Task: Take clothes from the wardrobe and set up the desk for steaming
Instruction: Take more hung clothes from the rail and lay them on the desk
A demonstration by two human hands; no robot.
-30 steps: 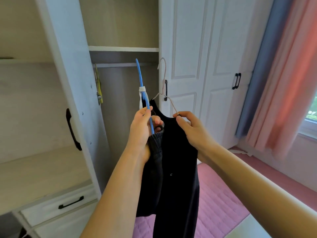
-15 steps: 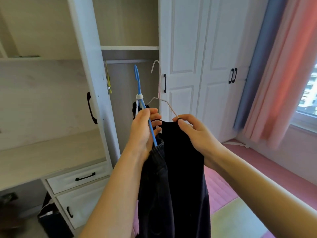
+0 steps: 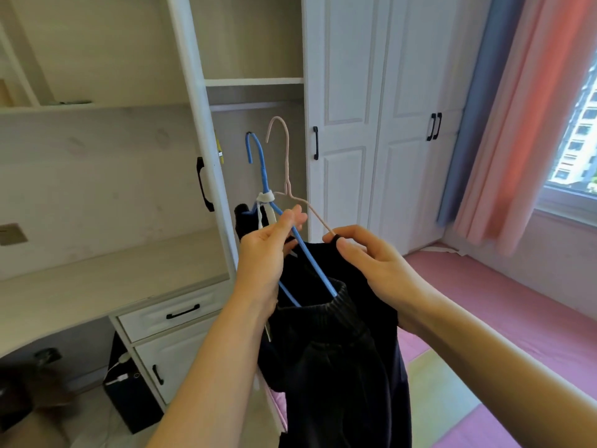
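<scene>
Two thin wire hangers [image 3: 284,176] w/ dark ribbed clothes [image 3: 332,350], both hands pinching.

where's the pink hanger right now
In the head view's centre, the pink hanger is off the rail, right of the blue hanger, its arm pinched by the right hand.

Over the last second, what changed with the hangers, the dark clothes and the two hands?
The view swung left, bringing the desk and drawers into sight. Grips are unchanged: left hand on the blue hanger, right hand pinching the pink hanger with the dark clothes.
</scene>
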